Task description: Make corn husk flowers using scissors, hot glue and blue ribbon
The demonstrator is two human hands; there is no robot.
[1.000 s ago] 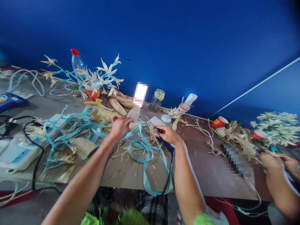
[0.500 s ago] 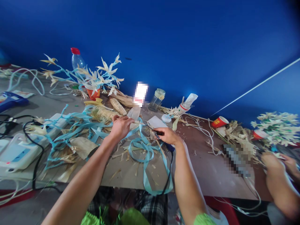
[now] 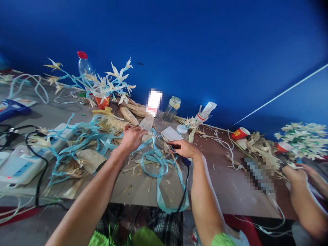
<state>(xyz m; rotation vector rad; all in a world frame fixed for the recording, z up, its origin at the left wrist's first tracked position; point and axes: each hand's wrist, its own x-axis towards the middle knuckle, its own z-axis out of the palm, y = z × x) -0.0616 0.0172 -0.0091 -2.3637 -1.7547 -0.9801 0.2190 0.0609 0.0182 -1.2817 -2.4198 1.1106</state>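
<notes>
My left hand (image 3: 133, 138) pinches a small pale strip (image 3: 149, 133) that looks like corn husk. My right hand (image 3: 183, 148) is closed around the dark handles of a pair of scissors (image 3: 161, 137), their blades pointing left at the strip. From this angle I cannot make out whether the blades touch it. Light-blue ribbon (image 3: 153, 155) loops below and between the hands, trailing over the table edge. Left of my left hand lie blue-wrapped branches (image 3: 64, 147) and a corn cob (image 3: 128, 115). A white card (image 3: 171, 133) sits just beyond the scissors.
Husk flowers stand in a red cup (image 3: 102, 101) before a plastic bottle (image 3: 84, 65). A glass jar (image 3: 172, 109) is near the blue wall. At left are a white power device (image 3: 25, 167) and black cable (image 3: 38, 184). A co-worker's hands (image 3: 294, 174) work at far right.
My hands keep nearly the same place; the scissors' blades have shifted only slightly. At the far right, the co-worker's hands have moved a little.
</notes>
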